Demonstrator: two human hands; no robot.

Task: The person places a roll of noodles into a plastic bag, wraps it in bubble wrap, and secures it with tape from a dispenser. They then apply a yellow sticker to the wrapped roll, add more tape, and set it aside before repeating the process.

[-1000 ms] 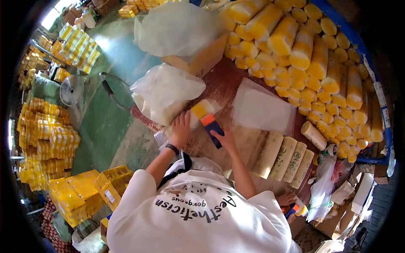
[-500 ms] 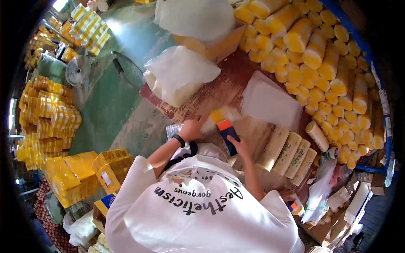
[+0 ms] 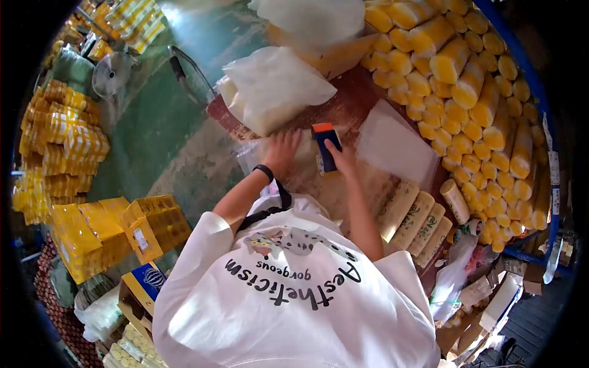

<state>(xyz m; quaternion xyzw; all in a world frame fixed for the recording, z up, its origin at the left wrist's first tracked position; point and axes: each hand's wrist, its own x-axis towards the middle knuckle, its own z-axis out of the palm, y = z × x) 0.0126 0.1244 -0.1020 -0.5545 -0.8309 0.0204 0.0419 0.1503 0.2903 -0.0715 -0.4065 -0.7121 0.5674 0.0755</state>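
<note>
My left hand (image 3: 282, 152) lies with its fingers stretched out on a cream-coloured, plastic-covered thing (image 3: 305, 161) at the near part of the reddish-brown worktop (image 3: 350, 92). Clear crinkled plastic (image 3: 248, 154) pokes out to the left of that hand. My right hand (image 3: 343, 161) is closed around a dark blue block with an orange end (image 3: 325, 147), tilted with the orange end pointing away from me. The block stands close to the right of my left hand and overlaps the plastic-covered thing in this view. Just beyond my hands sits a stack of white plastic bags (image 3: 276, 89).
Translucent sheets (image 3: 396, 144) lie right of my hands, with several wrapped cream rolls (image 3: 417, 218) nearer me. A large pile of yellow-ended rolls (image 3: 472, 92) rises at the right behind a blue frame (image 3: 543, 110). Yellow-taped cartons (image 3: 92, 236) stand at the left on the green floor.
My right hand has carried the blue block forward and a little left, closer to my left hand. The left hand's fingers have spread flatter. The whole view has shifted slightly.
</note>
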